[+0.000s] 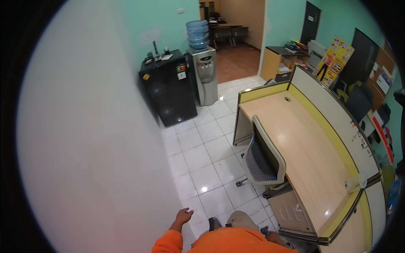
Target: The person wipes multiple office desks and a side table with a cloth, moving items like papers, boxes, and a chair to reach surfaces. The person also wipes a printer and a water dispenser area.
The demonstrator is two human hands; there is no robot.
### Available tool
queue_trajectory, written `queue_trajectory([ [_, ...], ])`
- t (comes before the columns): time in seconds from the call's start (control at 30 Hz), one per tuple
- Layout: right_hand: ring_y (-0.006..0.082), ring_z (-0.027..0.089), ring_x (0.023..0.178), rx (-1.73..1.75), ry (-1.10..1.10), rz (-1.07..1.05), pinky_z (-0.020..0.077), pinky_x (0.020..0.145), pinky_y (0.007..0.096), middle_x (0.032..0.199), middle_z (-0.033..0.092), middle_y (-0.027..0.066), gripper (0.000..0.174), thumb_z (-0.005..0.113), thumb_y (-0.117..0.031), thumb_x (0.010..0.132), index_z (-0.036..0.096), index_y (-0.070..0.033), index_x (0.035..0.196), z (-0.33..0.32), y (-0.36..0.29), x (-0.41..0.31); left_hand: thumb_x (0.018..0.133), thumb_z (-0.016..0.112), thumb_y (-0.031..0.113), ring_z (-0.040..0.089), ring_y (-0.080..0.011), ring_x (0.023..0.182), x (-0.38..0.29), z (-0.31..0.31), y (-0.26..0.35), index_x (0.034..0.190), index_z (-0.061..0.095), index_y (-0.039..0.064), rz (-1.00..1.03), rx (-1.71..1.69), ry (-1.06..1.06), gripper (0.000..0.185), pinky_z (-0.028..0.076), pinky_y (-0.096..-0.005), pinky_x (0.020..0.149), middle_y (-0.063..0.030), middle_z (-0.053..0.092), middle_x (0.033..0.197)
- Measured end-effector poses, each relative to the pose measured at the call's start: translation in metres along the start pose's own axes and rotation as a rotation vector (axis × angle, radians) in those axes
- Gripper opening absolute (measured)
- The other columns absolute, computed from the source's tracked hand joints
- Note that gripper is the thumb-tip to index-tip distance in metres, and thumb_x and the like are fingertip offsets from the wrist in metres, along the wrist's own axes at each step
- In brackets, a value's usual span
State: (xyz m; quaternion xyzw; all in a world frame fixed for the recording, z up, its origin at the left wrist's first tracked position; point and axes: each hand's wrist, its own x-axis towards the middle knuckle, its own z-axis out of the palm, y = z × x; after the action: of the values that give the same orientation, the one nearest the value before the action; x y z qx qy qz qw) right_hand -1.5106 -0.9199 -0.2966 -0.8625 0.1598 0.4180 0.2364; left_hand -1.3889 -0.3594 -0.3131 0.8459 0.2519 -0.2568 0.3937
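My left hand (184, 215) hangs beside the white wall at the bottom of the view, empty, with its fingers apart. At the lower right, my right hand (272, 237) is low beside my body, partly hidden by the orange shirt (231, 240). A small dark grey thing (264, 230) shows right by it; whether the hand grips it is unclear. Ahead and to the right, an office chair (265, 155) with a pale frame stands at a light wooden desk (294, 126). A clear plastic container (355, 182) lies near the desk's near right corner.
A white wall (95, 126) runs close along the left. Ahead stand a black mini fridge (171, 91) and a water dispenser (207, 76) with a blue bottle (197, 34), beside a doorway. A curved partition (335, 107) borders the desk. White floor tiles (205, 180) lie between wall and chair.
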Motion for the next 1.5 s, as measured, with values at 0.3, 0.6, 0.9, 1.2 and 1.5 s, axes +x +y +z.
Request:
queue_trajectory([
  [0.3, 0.0412, 0.060, 0.129, 0.178, 0.227, -0.314, 0.0473, 0.109, 0.0485, 0.141, 0.061, 0.0241, 0.067, 0.056, -0.014, 0.088, 0.045, -0.011, 0.154, -0.175, -0.327, 0.139, 0.096, 0.070, 0.042, 0.071, -0.0289, 0.112, 0.249, -0.135, 0.169, 0.143, 0.058, -0.006, 0.199, -0.096, 0.016, 0.068, 0.054, -0.0379, 0.099, -0.0242, 0.075, 0.115],
  [0.6, 0.0335, 0.061, 0.126, 0.626, 0.010, -0.591, 0.0469, 0.110, 0.0388, 0.137, 0.064, 0.0186, 0.052, 0.058, -0.018, 0.099, 0.051, -0.002, 0.147, -0.386, -0.574, 0.262, 0.103, 0.061, 0.044, 0.065, -0.0367, 0.114, 0.365, -0.281, 0.167, 0.153, 0.049, 0.003, -0.292, -0.258, -0.080, 0.066, 0.058, -0.0470, 0.091, -0.0205, 0.065, 0.131],
  [0.9, 0.0308, 0.067, 0.120, 2.216, -0.634, -0.650, 0.0546, 0.105, 0.0455, 0.137, 0.065, 0.0182, 0.057, 0.046, -0.043, 0.111, 0.052, 0.001, 0.146, -0.526, -0.686, 0.382, 0.105, 0.054, 0.053, 0.052, -0.0418, 0.138, 0.499, -0.328, 0.382, 0.155, 0.046, -0.001, -0.160, -0.446, -0.106, 0.074, 0.047, -0.0493, 0.110, -0.0262, 0.051, 0.152],
  [1.2, 0.0393, 0.070, 0.115, 2.340, -0.719, -0.982, 0.0564, 0.102, 0.0513, 0.135, 0.066, 0.0251, 0.059, 0.050, -0.037, 0.106, 0.050, 0.007, 0.145, -0.683, -0.796, 0.537, 0.104, 0.051, 0.063, 0.051, -0.0336, 0.141, 0.724, -0.350, 0.808, 0.163, 0.030, -0.001, 0.449, -0.149, -0.805, 0.088, 0.045, -0.0461, 0.112, -0.0214, 0.050, 0.157],
  [1.5, 0.0405, 0.067, 0.119, 2.658, 0.060, -0.738, 0.0527, 0.106, 0.0519, 0.134, 0.066, 0.0253, 0.050, 0.051, -0.028, 0.102, 0.059, 0.006, 0.138, -0.804, -0.787, 0.636, 0.110, 0.058, 0.034, 0.063, -0.0103, 0.099, 0.834, -0.228, 1.098, 0.120, 0.068, 0.000, 0.710, 0.091, -1.110, 0.037, 0.053, -0.0311, 0.091, -0.0002, 0.070, 0.106],
])
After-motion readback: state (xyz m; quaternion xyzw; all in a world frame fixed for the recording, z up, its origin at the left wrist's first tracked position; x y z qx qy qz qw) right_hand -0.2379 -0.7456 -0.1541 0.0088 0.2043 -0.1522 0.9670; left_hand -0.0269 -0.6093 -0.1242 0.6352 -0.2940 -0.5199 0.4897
